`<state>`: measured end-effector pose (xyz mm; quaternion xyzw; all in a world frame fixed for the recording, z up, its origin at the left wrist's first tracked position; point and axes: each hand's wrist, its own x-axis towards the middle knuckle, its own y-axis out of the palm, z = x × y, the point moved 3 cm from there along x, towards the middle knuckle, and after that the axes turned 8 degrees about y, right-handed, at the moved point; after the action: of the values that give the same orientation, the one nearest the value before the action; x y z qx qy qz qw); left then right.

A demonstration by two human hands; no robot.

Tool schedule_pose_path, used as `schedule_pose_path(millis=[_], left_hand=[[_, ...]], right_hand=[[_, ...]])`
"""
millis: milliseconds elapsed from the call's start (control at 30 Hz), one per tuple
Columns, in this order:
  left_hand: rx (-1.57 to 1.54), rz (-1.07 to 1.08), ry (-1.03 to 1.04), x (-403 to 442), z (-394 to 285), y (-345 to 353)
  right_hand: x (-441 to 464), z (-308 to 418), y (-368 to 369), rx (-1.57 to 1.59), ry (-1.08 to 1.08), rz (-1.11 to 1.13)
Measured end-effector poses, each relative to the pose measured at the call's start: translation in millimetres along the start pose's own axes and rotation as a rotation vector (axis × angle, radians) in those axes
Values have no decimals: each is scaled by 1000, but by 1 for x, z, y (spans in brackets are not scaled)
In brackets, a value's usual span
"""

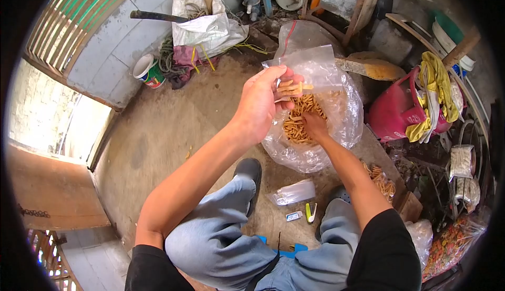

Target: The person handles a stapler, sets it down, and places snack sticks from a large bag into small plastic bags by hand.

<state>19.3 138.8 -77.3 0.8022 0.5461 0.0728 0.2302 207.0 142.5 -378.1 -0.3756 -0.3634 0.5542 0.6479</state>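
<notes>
My left hand is closed on a small clear plastic bag, its top spread out above the fingers. Several brown snack sticks show inside that bag by my fingertips. Below it, a large clear plastic sack lies open on the floor, with a heap of the same brown sticks in it. My right hand reaches down into this heap. Its fingertips are buried among the sticks, so whether they grip any is hidden.
Between my feet lie flat clear bags, a green stapler and a small blue-white box. A filled snack bag rests at right. Beyond are a red container, a white sack and a paint bucket.
</notes>
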Motion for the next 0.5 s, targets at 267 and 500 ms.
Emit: schedule_pose_path(millis=[267,500], left_hand=[[-9,9,-11,2,4,0],[11,15,-8,-2,1,-4]], right_hand=[[3,4,11,-175,-104,-67],[1,0,-6,-16,-178,61]])
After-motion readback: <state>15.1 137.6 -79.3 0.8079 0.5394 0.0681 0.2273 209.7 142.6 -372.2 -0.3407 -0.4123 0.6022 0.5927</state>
